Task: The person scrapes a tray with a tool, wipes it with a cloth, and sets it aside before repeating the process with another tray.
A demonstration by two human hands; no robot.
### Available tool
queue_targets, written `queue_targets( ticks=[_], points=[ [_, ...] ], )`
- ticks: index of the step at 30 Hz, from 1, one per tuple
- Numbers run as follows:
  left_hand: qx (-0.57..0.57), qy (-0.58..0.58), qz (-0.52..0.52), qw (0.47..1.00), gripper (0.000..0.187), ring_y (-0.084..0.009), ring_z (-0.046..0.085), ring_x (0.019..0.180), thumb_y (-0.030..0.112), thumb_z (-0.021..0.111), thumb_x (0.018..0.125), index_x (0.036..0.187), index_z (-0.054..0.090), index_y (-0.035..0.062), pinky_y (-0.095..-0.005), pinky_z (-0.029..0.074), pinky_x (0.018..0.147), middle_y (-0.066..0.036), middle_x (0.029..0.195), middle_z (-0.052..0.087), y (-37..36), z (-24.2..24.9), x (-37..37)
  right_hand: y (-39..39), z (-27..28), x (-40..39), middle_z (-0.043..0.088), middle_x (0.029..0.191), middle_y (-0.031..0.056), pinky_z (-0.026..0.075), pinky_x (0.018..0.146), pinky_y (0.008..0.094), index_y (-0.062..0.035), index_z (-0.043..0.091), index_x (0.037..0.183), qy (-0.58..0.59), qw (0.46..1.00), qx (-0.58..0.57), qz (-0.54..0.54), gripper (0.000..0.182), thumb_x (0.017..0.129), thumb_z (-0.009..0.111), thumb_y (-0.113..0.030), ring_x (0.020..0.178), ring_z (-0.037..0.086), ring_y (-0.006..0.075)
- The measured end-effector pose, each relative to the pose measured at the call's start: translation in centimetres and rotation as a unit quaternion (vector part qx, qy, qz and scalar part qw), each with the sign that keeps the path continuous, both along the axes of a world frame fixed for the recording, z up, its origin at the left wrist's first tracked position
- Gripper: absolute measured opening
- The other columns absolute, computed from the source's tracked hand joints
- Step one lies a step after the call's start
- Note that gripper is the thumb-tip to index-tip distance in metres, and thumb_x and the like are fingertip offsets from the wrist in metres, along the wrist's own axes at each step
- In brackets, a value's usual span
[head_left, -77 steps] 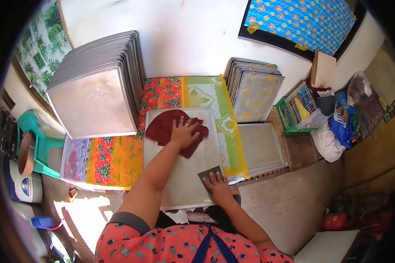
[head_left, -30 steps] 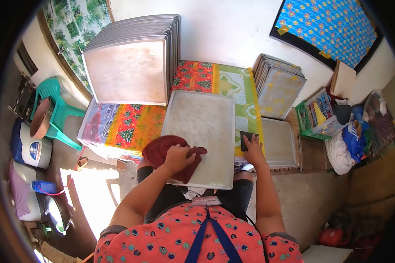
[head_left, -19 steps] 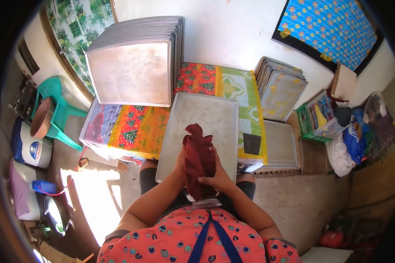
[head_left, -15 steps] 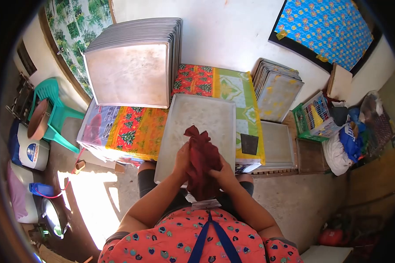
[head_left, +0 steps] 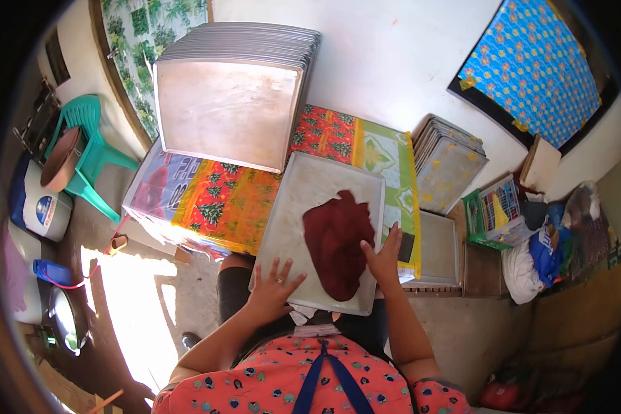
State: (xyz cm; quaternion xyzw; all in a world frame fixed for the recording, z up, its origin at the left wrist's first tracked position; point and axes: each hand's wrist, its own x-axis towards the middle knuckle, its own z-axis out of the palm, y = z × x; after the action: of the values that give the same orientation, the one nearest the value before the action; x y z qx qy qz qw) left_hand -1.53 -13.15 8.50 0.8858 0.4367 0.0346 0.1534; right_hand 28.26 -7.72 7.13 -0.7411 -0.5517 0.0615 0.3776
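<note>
A dark red cloth lies crumpled on a flat metal tray, which rests partly on the covered table and partly over my lap. My left hand, a ring on one finger, has its fingers spread at the tray's near left corner. At the tray's right edge is my right hand, fingers extended and thumb apart, close beside the cloth. Neither hand grips the cloth.
A tall stack of metal trays leans on the table's left part. Smaller stained trays stand at right, near a green basket. A green plastic chair holding a brown basin is at far left.
Both hands have let go of the cloth, which now lies on the tray. My left hand moved left and down, my right hand moved right. The camera view has shifted slightly.
</note>
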Motion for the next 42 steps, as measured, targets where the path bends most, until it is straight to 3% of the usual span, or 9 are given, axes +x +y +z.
queue_targets(
  ticks=[3, 8, 11, 19, 22, 33, 34, 38, 42],
  points=[
    [0.054, 0.015, -0.023, 0.998, 0.081, -0.0434, 0.016, 0.14, 0.023, 0.07, 0.073, 0.144, 0.031, 0.0307, -0.0699, 0.013, 0.103, -0.017, 0.151, 0.025, 0.5, -3.2, 1.2, 0.6, 2.3, -1.9, 0.008, 0.147, 0.0348, 0.014, 0.111, 0.056, -0.0045, 0.014, 0.148, -0.046, 0.993, -0.09, 0.066, 0.104, 0.074, 0.07, -0.053, 0.136, 0.013, 0.0512],
    [0.092, 0.007, -0.038, 0.995, 0.064, -0.0541, 0.025, 0.133, 0.017, 0.054, 0.083, 0.143, 0.035, 0.0287, -0.0729, 0.013, 0.1, -0.026, 0.147, 0.028, 1.1, -6.2, 2.1, 3.8, 0.8, -4.9, 0.007, 0.151, 0.0302, 0.007, 0.108, 0.0644, -0.0234, 0.017, 0.15, -0.152, 0.974, -0.142, 0.093, 0.104, 0.069, 0.064, -0.068, 0.137, 0.005, 0.0541],
    [0.057, 0.03, -0.065, 0.996, 0.059, -0.0555, 0.025, 0.132, 0.017, 0.048, 0.087, 0.144, 0.035, 0.0269, -0.0746, 0.013, 0.099, -0.027, 0.148, 0.027, 1.2, -5.7, 1.6, 6.7, -1.7, -5.2, 0.011, 0.153, 0.0252, 0.008, 0.109, 0.0627, -0.0285, 0.018, 0.149, -0.257, 0.915, -0.279, 0.136, 0.098, 0.072, 0.055, -0.074, 0.138, 0.009, 0.0521],
    [0.033, 0.029, -0.071, 0.997, 0.062, -0.0571, 0.021, 0.133, 0.016, 0.049, 0.086, 0.145, 0.033, 0.0263, -0.0763, 0.013, 0.097, -0.026, 0.15, 0.021, 1.3, -6.2, 1.5, 20.8, -3.3, -0.9, 0.019, 0.154, 0.0172, 0.014, 0.109, 0.0611, -0.0335, 0.022, 0.148, -0.232, 0.944, -0.234, 0.0, 0.084, 0.078, 0.045, -0.075, 0.139, 0.014, 0.0471],
    [0.029, 0.031, -0.074, 0.996, 0.063, -0.0574, 0.02, 0.133, 0.018, 0.051, 0.085, 0.145, 0.033, 0.0263, -0.0767, 0.013, 0.097, -0.026, 0.15, 0.022, 1.4, -5.7, 1.4, 22.5, -3.6, -3.8, 0.018, 0.154, 0.0157, 0.013, 0.109, 0.0613, -0.0339, 0.026, 0.147, -0.253, 0.943, -0.21, 0.052, 0.082, 0.078, 0.047, -0.074, 0.139, 0.013, 0.0465],
    [0.008, 0.109, -0.082, 0.991, 0.049, -0.0536, 0.025, 0.133, 0.028, 0.051, 0.086, 0.134, 0.05, 0.0229, -0.0755, 0.017, 0.098, -0.019, 0.141, 0.042, 1.6, -4.4, 2.1, 8.2, -3.2, -11.7, 0.027, 0.151, 0.0102, 0.013, 0.111, 0.0584, -0.0354, 0.038, 0.14, -0.25, 0.892, -0.124, 0.355, 0.069, 0.08, 0.052, -0.066, 0.139, 0.019, 0.0411],
    [0.004, 0.121, -0.083, 0.989, 0.077, -0.0554, 0.018, 0.135, 0.03, 0.07, 0.072, 0.142, 0.039, 0.0238, -0.0761, 0.014, 0.098, -0.024, 0.148, 0.028, 1.6, -4.7, 2.2, 7.8, -3.6, -10.9, 0.029, 0.15, 0.0084, 0.015, 0.111, 0.057, -0.0358, 0.04, 0.139, -0.248, 0.903, -0.122, 0.329, 0.066, 0.081, 0.052, -0.064, 0.139, 0.021, 0.0394],
    [0.025, 0.107, -0.071, 0.991, 0.072, -0.0554, 0.019, 0.135, 0.023, 0.062, 0.08, 0.146, 0.032, 0.0223, -0.0746, 0.016, 0.099, -0.029, 0.15, 0.017, 1.2, -5.0, 2.3, 6.1, -3.8, -6.0, 0.032, 0.149, 0.0089, 0.017, 0.111, 0.0557, -0.0342, 0.041, 0.139, -0.243, 0.946, -0.153, 0.153, 0.063, 0.082, 0.054, -0.06, 0.138, 0.023, 0.0391],
    [0.031, 0.107, -0.064, 0.992, 0.063, -0.0552, 0.024, 0.133, 0.018, 0.055, 0.084, 0.144, 0.035, 0.0234, -0.0751, 0.019, 0.097, -0.027, 0.15, 0.02, 1.1, -4.6, 2.6, -0.3, -3.5, -2.5, 0.034, 0.147, 0.0101, 0.022, 0.109, 0.0554, -0.0328, 0.043, 0.138, -0.239, 0.947, -0.152, 0.151, 0.062, 0.081, 0.058, -0.055, 0.135, 0.027, 0.0399]
  ],
)
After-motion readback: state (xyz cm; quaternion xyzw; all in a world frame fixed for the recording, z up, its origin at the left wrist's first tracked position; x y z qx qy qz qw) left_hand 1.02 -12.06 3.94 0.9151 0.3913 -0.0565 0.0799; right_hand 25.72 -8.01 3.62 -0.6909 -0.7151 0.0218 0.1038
